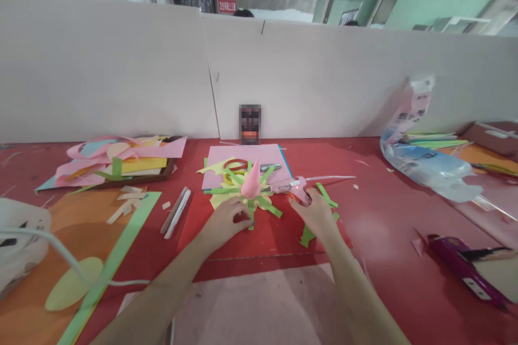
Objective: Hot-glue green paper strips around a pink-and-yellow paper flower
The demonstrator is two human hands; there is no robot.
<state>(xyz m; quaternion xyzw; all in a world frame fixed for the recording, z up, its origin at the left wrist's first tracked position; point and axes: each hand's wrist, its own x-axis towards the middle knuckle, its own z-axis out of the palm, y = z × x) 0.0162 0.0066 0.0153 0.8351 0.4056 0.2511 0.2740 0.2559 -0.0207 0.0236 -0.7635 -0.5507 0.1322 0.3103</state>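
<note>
A paper flower stands in front of me, with a pink paper cone [251, 183] rising from pale yellow petals [218, 201]. Green paper strips [270, 208] spread outward around the cone. My left hand [229, 219] is closed at the near side, its thumb and finger pinching the end of a green strip [251, 206]. In my right hand [318, 210] is a pink hot glue gun [297, 187], its nozzle pointing left at the cone's base. A clear glue stick [332, 178] sticks out of its back. Loose green paper pieces [308, 234] lie below that hand.
Red paper [279, 242] lies under the flower; pink paper [214, 159] and scissors [235, 164] lie behind it. Two pens [178, 213] and a box of paper scraps [168, 170] are left. A plastic bag [429, 164] and a purple tool [465, 267] are right. A white partition [324, 81] stands behind.
</note>
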